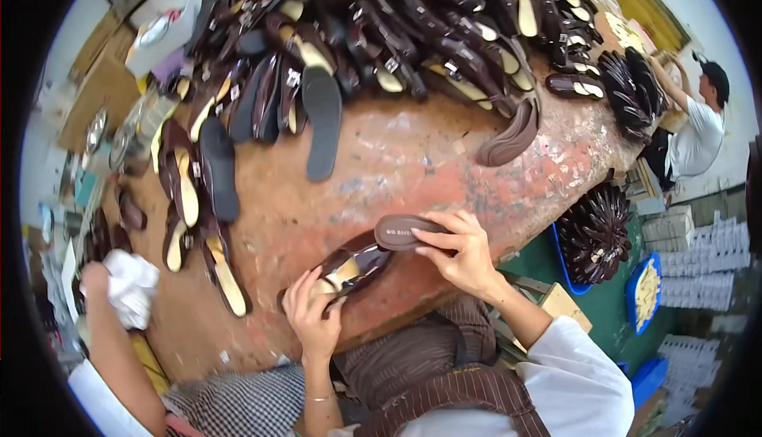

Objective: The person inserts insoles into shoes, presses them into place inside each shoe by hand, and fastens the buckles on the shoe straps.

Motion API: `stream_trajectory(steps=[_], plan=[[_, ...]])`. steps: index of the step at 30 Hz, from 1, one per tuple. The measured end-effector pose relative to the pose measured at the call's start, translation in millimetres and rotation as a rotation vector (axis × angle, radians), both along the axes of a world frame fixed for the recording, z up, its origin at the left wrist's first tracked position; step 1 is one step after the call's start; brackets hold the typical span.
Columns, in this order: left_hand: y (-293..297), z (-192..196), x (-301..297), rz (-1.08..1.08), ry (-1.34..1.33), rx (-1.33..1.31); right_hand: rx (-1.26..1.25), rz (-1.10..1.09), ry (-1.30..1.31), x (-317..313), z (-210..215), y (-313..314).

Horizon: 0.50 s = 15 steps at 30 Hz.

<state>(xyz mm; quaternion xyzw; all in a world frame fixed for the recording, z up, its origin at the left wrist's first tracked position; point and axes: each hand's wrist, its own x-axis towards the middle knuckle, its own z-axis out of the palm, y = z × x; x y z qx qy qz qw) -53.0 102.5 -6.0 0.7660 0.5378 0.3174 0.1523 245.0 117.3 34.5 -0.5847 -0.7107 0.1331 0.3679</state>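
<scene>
Left hand [313,315]: we see it clamped around the toe end of a dark brown glossy sandal [349,266], fingers curled over the strap and the cream footbed at the near desk edge. Right hand [460,250]: fingers pinched narrow on a brown insole pad [405,231], pressing it down at the sandal's heel end. So both hands are on the same shoe, the left at the toe, the right at the heel. The sandal lies tilted across the near edge of the desk [397,159], a worn reddish-brown top with scuffed pale patches.

Around it:
- A black outsole [321,119] lies flat further up the desk, a second black outsole [217,167] to its left.
- A big heap of dark brown sandals [413,32] covers the far side of the desk, with cream footbeds showing here and there.
- A curved brown sole piece [508,139] sits alone right of centre, apart from the heap.
- A few finished sandals [186,223] lie in a row along the left side.

Another person's arm comes in at lower left, its hand holding a white cloth [131,286]; that one isn't ours. A second person in a white shirt [698,135] is at the far right. Below the desk on the right, a blue bin [591,238] holds stacked dark sandals fanned out.
</scene>
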Motion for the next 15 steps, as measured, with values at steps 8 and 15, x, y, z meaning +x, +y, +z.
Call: stream_trajectory(steps=[8, 15], plan=[[139.6, 36.2, 10.7, 0.630, 0.128, 0.386, -0.839, -0.235, 1.592, 37.3, -46.6, 3.2], [213.7, 32.2, 192.0, -0.149, -0.487, -0.337, -0.776, -0.139, 1.969, 53.9, -82.2, 6.2]])
